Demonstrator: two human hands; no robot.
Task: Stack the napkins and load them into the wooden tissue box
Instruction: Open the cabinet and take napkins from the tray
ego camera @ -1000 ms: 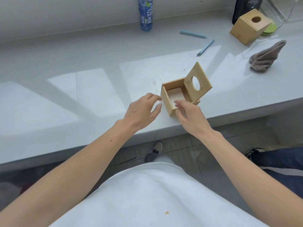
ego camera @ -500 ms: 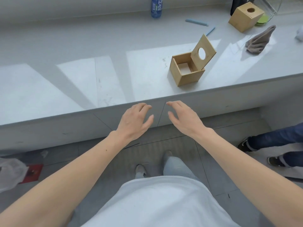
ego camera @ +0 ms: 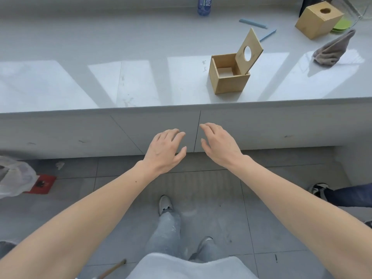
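Two hands, both mine: left hand and right hand, each grip released, fingers spread, holding nothing, hovering below the table edge in front of its grey front face.

One box, wooden, on the table near the front edge, right of centre; lid propped upright, round hole facing me. A pale square shows at the bottom; whether napkin or bare floor, I cannot tell.

Napkins: none seen loose.

One second box, closed, far right; one grey cloth beside it.

Handling note, my judgement: find the napkins, square their edges, lower the stack flat, avoid knocking the lid.
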